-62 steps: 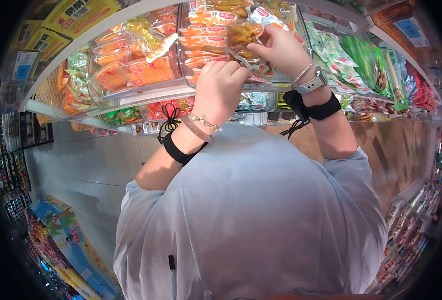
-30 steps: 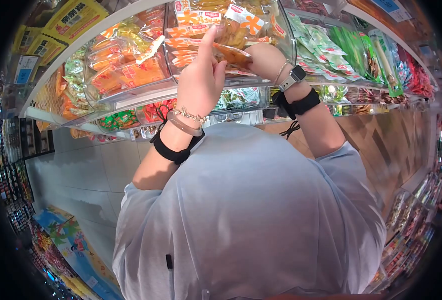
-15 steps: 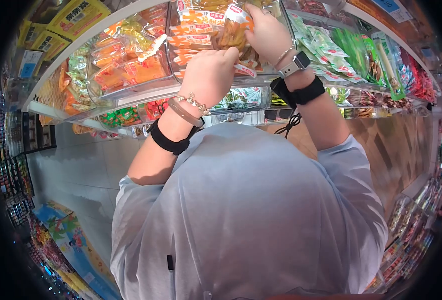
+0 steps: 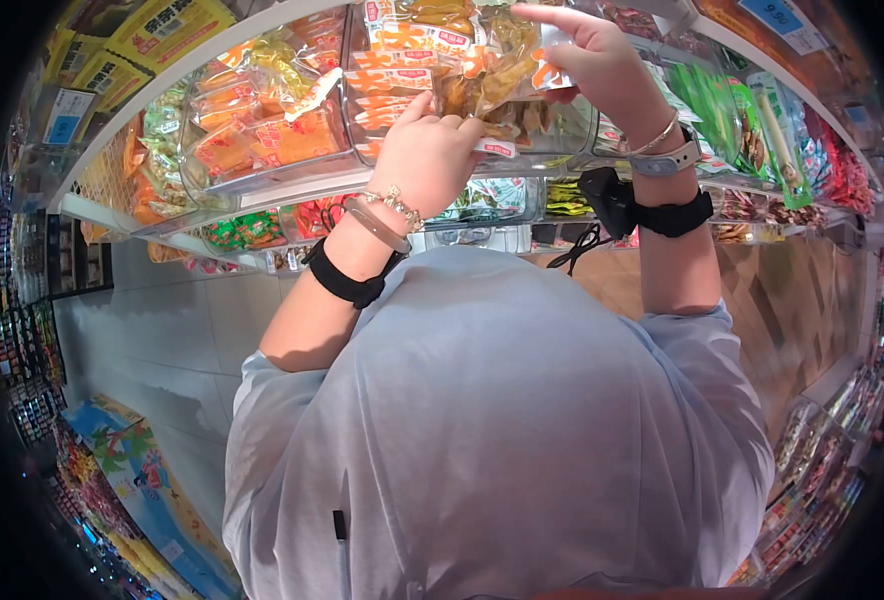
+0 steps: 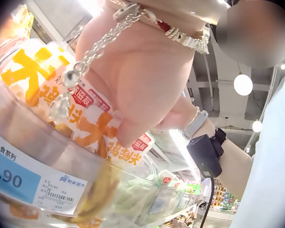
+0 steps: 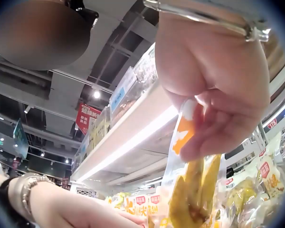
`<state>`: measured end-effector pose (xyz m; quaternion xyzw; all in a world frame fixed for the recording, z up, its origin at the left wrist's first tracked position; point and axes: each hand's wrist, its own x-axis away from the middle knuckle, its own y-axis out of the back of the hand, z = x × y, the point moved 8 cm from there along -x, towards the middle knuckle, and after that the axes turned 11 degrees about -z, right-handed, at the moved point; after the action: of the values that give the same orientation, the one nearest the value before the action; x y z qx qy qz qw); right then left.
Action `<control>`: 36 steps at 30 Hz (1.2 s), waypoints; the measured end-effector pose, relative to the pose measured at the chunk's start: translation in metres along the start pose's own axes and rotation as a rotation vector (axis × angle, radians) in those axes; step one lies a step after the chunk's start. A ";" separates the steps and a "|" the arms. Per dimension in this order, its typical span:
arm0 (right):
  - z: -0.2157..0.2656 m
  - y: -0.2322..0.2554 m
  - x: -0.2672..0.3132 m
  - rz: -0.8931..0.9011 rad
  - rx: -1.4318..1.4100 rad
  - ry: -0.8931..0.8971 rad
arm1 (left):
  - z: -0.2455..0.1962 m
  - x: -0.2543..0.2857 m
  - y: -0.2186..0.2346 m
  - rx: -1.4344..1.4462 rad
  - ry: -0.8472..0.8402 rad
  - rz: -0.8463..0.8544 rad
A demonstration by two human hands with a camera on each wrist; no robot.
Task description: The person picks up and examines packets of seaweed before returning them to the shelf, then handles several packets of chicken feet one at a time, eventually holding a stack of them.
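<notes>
My right hand (image 4: 612,65) grips a clear packet of yellow-brown chicken pieces (image 6: 192,190) by its orange-and-white printed end, the index finger stretched out. In the head view this packet overlaps the right side of a clear bin. My left hand (image 4: 427,155) lies over the front of the same bin, fingers bent over a row of orange-and-white chicken packets (image 4: 392,80). In the left wrist view its thumb (image 5: 128,133) presses the face of the front packet (image 5: 97,135); the other fingers are hidden behind.
A blue-and-white price tag (image 5: 35,180) is on the bin's front. To the left is a bin of orange packets (image 4: 297,145); to the right are green packets (image 4: 707,105). A lit shelf edge (image 6: 128,147) runs above, and a lower shelf holds more packets (image 4: 482,200).
The right hand reached low at the bin's front, then took hold of a packet and moved it up and right. The left hand went from a pointing finger to bent fingers over the row.
</notes>
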<state>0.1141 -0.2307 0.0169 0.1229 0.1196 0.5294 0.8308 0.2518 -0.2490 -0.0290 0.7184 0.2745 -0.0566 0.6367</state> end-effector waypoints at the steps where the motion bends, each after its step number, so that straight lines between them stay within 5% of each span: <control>1: 0.002 0.001 0.005 -0.003 0.001 0.002 | -0.001 0.000 0.001 0.000 -0.003 -0.002; 4: 0.003 -0.005 0.016 0.110 -0.031 -0.015 | 0.004 0.001 0.000 0.043 0.072 0.011; 6: 0.010 -0.013 0.025 0.224 -0.300 0.000 | 0.007 0.003 0.002 0.121 0.098 -0.054; 12: 0.006 -0.029 0.014 0.107 0.076 0.030 | 0.004 0.011 0.017 0.118 0.042 -0.344; 18: -0.035 -0.065 0.000 0.071 -0.098 -0.108 | 0.011 0.011 0.035 0.247 0.203 -0.548; 22: -0.036 -0.072 -0.004 0.111 -0.108 -0.102 | 0.007 -0.006 0.034 0.202 0.096 -0.472; 25: -0.031 -0.070 0.008 0.302 -0.090 -0.142 | 0.007 -0.009 0.032 0.123 0.095 -0.395; 29: -0.024 -0.026 0.004 0.063 -0.307 -0.147 | 0.008 -0.005 0.023 0.062 0.119 -0.313; 32: 0.005 0.015 -0.017 -0.419 0.445 0.469 | 0.003 -0.003 0.022 0.022 0.080 -0.304; 36: -0.011 0.001 -0.055 -0.387 0.875 0.539 | 0.001 -0.002 0.019 -0.059 0.093 -0.269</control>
<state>0.0866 -0.2797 0.0105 0.2927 0.5576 0.2805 0.7244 0.2594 -0.2511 -0.0111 0.6579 0.3991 -0.1001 0.6307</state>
